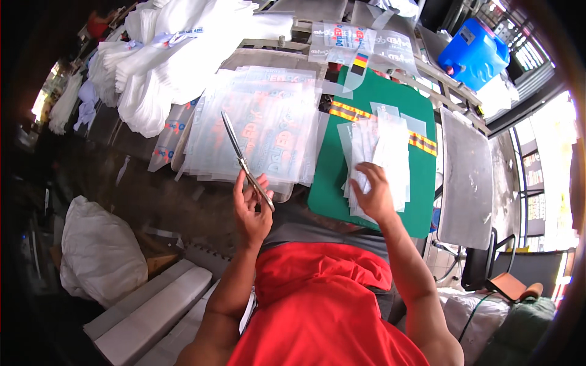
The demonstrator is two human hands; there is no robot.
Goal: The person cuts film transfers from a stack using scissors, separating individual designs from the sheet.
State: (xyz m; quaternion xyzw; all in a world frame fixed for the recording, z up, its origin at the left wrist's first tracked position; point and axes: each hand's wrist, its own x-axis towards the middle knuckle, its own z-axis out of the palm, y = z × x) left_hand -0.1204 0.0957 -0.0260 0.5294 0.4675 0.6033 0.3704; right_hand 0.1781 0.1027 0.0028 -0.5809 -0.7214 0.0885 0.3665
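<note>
My left hand (251, 213) is closed around long metal scissors (242, 160), whose blades point up and away over a stack of printed clear plastic sheets (262, 122). The sheets lie in a broad pile at the middle of the table. To the right, my right hand (374, 192) hovers at or touches a loose pile of narrow whitish plastic strips (381, 143). Its thumb and fingers are apart, with nothing seen between them. Under the strips is a green board (332, 177) crossed by a yellow and orange striped band (421, 142).
Bundles of white plastic (155, 67) are heaped at the back left. More printed sheets (345, 39) lie at the far side, near a blue jug (475, 55). A grey panel (467, 183) stands right of the board. At lower left are a white sack (101, 250) and long cartons (152, 305).
</note>
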